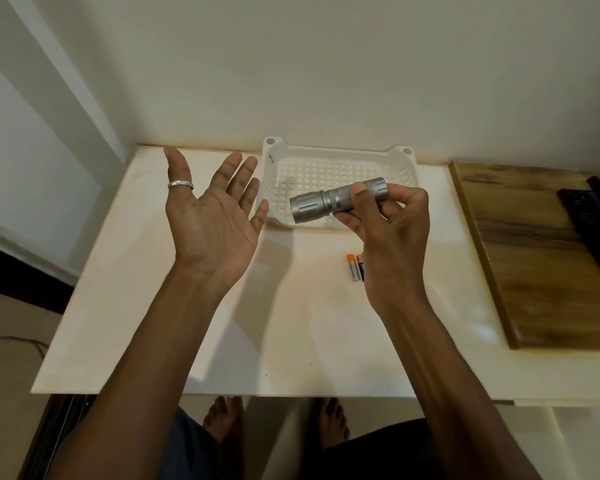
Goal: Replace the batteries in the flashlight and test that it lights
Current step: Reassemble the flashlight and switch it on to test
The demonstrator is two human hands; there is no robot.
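Wall: I see a plain off-white wall (326, 64) filling the upper view, meeting the far edge of the tabletop.
Tabletop: I see a pale cream tabletop (257, 341), glossy, pushed against that wall.
Left of tabletop: I make out a light panel (32, 140) set at an angle, with a dark band below it.
Right of tabletop: a wood-grain board (534, 254) lies on the tabletop's right end, its brown surface streaked darker; a black object (589, 216) sits at its far right, too cut off for me to identify.
Floor: beige floor (7, 375) shows left of the tabletop, a thin cable (25, 341) running across it.
Light: soft, warm light; faint shadows fall on the tabletop.
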